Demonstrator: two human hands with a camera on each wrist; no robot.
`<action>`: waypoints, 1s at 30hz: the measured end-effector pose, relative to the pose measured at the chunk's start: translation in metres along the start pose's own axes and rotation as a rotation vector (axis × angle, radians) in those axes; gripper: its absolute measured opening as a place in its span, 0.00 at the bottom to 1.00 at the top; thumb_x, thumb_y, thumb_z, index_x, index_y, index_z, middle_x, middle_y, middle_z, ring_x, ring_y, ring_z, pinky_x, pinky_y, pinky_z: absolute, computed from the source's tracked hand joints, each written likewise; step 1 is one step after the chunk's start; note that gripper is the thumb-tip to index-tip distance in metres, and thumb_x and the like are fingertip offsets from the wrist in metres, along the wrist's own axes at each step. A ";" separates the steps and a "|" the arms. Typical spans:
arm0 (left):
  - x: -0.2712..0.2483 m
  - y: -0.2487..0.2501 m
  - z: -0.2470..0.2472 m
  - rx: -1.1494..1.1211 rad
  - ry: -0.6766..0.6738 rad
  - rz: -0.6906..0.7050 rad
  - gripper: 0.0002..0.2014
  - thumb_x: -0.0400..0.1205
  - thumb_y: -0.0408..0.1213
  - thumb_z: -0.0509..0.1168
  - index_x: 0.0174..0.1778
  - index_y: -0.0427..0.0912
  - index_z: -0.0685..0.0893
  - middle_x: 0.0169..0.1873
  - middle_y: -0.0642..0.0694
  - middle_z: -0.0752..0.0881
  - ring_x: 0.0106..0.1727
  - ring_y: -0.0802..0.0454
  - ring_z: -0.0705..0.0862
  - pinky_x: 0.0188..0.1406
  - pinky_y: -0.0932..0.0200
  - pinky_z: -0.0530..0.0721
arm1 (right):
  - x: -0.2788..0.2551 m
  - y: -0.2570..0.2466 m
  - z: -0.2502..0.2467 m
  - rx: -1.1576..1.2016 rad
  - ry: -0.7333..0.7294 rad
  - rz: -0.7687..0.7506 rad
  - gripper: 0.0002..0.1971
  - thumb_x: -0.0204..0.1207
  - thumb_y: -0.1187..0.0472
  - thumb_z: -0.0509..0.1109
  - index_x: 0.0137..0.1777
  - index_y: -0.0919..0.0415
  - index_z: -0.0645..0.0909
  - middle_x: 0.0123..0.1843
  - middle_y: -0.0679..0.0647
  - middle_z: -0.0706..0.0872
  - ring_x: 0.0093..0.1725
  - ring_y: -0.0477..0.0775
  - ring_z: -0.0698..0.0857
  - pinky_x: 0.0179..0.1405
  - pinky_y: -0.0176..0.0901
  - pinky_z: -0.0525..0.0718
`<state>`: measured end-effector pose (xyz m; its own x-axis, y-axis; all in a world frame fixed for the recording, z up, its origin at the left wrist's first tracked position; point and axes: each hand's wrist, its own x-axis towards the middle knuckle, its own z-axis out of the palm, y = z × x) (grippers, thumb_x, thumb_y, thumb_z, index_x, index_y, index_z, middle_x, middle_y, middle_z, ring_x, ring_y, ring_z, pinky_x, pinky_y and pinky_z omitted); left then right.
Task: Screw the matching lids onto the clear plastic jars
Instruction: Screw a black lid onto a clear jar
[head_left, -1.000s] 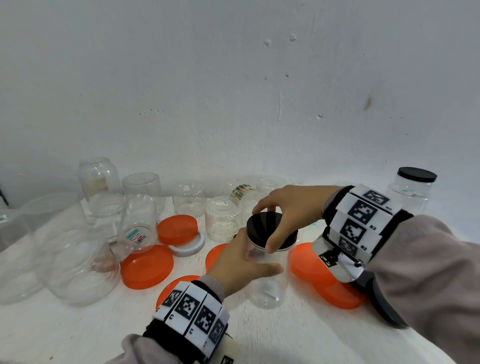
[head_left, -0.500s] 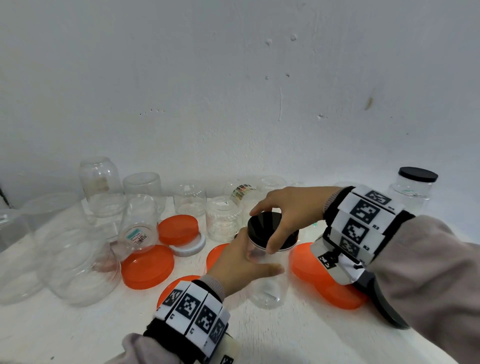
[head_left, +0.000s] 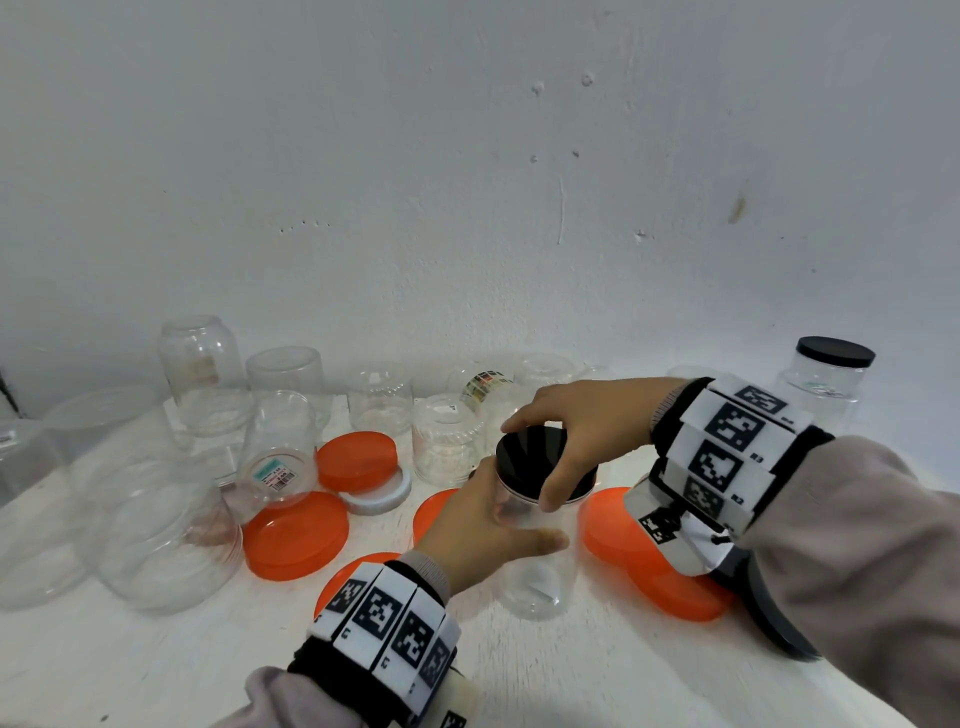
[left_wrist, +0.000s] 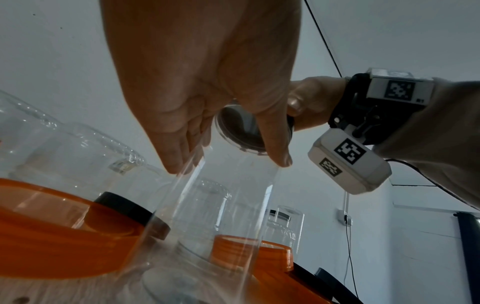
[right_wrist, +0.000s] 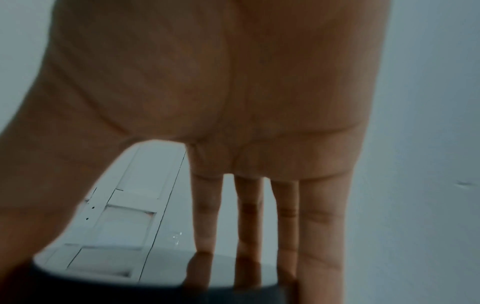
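Starting at the left of the table (head_left: 156, 670), we have a crowd of clear jars (head_left: 200, 364) with no lids on them, several standing upside down, so most of the work is still ahead. Among and just in front of them lie loose orange lids (head_left: 296, 530) and one white lid (head_left: 379, 501), none of them fitted yet. In the middle, our left hand (head_left: 483, 540) wraps around the side of the upright jar (head_left: 535, 582) we are working on, steadying it on the table. Our right hand (head_left: 587, 436) reaches in from above, fingers and thumb clamped around the rim of the black lid (head_left: 524, 457) sitting on that jar's mouth. We judge this lid is mid-screwing; whether it is tight we cannot tell. At far right, one capped jar (head_left: 826, 384) with a black lid looks finished.
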<state>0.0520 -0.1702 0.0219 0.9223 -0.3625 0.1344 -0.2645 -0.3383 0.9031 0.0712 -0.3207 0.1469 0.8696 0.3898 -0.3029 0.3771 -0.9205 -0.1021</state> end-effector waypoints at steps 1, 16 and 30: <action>0.000 0.000 0.000 0.000 0.001 0.002 0.35 0.67 0.45 0.80 0.61 0.65 0.64 0.53 0.69 0.77 0.50 0.78 0.75 0.35 0.86 0.72 | 0.000 0.000 0.000 0.005 0.016 -0.008 0.42 0.61 0.38 0.80 0.76 0.38 0.68 0.67 0.39 0.73 0.67 0.46 0.74 0.67 0.47 0.77; 0.001 -0.003 0.001 -0.017 -0.002 0.001 0.36 0.66 0.45 0.81 0.59 0.69 0.64 0.53 0.70 0.77 0.46 0.88 0.74 0.35 0.87 0.72 | 0.000 0.002 0.003 0.023 0.006 -0.012 0.42 0.62 0.40 0.80 0.77 0.39 0.66 0.68 0.40 0.71 0.68 0.47 0.72 0.70 0.49 0.75; 0.000 -0.001 -0.001 -0.026 -0.013 -0.004 0.36 0.66 0.45 0.80 0.61 0.68 0.65 0.56 0.70 0.77 0.53 0.78 0.76 0.38 0.84 0.74 | 0.004 0.002 0.004 -0.010 -0.004 0.031 0.46 0.60 0.33 0.77 0.78 0.40 0.63 0.71 0.41 0.70 0.69 0.47 0.72 0.69 0.52 0.75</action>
<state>0.0529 -0.1695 0.0211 0.9196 -0.3721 0.1259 -0.2534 -0.3171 0.9139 0.0739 -0.3211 0.1416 0.8797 0.3606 -0.3100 0.3528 -0.9320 -0.0833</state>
